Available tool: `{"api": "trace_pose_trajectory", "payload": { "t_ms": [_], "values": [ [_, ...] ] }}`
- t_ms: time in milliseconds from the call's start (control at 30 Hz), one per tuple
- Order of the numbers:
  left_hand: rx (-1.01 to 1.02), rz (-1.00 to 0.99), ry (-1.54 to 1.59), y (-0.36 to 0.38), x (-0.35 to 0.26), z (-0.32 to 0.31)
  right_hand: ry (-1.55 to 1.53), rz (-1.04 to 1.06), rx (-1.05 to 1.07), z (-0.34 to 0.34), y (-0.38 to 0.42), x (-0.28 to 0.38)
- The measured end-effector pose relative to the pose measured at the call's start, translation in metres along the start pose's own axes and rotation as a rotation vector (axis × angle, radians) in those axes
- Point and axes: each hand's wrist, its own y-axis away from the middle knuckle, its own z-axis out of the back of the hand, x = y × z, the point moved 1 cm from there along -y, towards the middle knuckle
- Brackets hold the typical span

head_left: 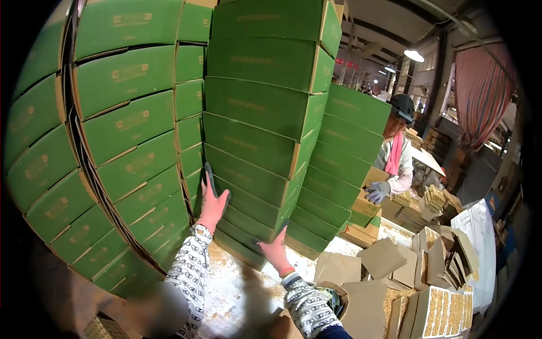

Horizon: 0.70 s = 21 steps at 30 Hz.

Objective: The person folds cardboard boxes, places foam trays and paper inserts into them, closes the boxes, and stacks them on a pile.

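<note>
Cartons (254, 101), green and faintly printed, rise in one tall stack right in front of you, the lowest standing on a white, crumb-strewn surface (234, 291). Your left hand (214, 204), in a pink glove with dark fingers, lies at the stack's left edge, below mid-height; its fingers point up and its thumb spreads out across the front. Your right hand (275, 250), gloved alike, is lower, by the front right corner, fingers upward and thumb held apart toward the left. Both grips are spread rather than pinching; how firmly either presses, you cannot tell from this angle.

To your left stands a wall of matching green boxes (127, 73), and just behind the stack's right side is another green pile (344, 152). Beyond that pile a co-worker in a pink scarf (396, 153) has a grey-gloved hand (377, 192) at a brown carton (366, 204). Near your right sleeve lie cardboard flaps (383, 258) and white-edged packs (446, 311) with tan contents.
</note>
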Motion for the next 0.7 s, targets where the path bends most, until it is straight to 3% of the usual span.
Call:
{"api": "trace_pose_trajectory", "payload": {
  "t_ms": [100,167,200,233,267,333,367,400,433,467,533,567,633,700],
  "values": [
    [0.035,0.053,-0.123,0.007,-0.024,-0.001,-0.044,-0.092,0.056,0.002,0.000,-0.006],
    [0.053,0.162,-0.171,0.010,-0.042,0.004,-0.011,-0.026,0.037,0.005,-0.001,-0.006],
    [0.042,0.129,-0.209,0.012,-0.041,0.005,0.019,-0.206,0.129,0.016,0.003,0.010],
    [0.042,0.105,-0.278,0.017,-0.044,0.009,0.072,-0.144,0.141,0.028,0.011,0.020],
    [0.033,0.080,-0.248,0.029,-0.050,0.015,0.109,-0.068,0.135,0.035,0.020,0.011],
    [0.113,0.047,-0.035,0.079,-0.069,0.031,-0.158,-0.231,0.099,0.082,0.087,0.069],
    [0.209,-0.053,-0.031,0.116,-0.049,0.035,0.059,0.012,-0.060,0.103,0.121,0.042],
    [0.423,-0.049,0.070,0.169,-0.021,0.042,0.143,0.077,-0.148,0.136,0.169,0.040],
    [0.723,0.109,0.088,0.216,-0.052,0.051,0.334,-0.119,-0.252,0.169,0.226,0.045],
    [0.902,0.163,-0.019,0.269,-0.061,0.063,0.453,-0.157,-0.464,0.193,0.289,0.033],
    [1.095,0.506,0.070,0.388,-0.027,0.089,0.710,-0.396,-0.599,0.247,0.412,0.017],
    [1.168,0.459,0.024,0.408,-0.069,0.097,0.933,-0.682,-0.599,0.258,0.488,-0.007],
    [1.386,0.225,-0.506,0.484,-0.055,0.110,0.571,-1.370,-0.275,0.272,0.605,-0.027],
    [1.361,0.369,-0.248,0.484,-0.072,0.121,-0.113,-1.305,-0.319,0.248,0.596,0.064]
  ]
}}
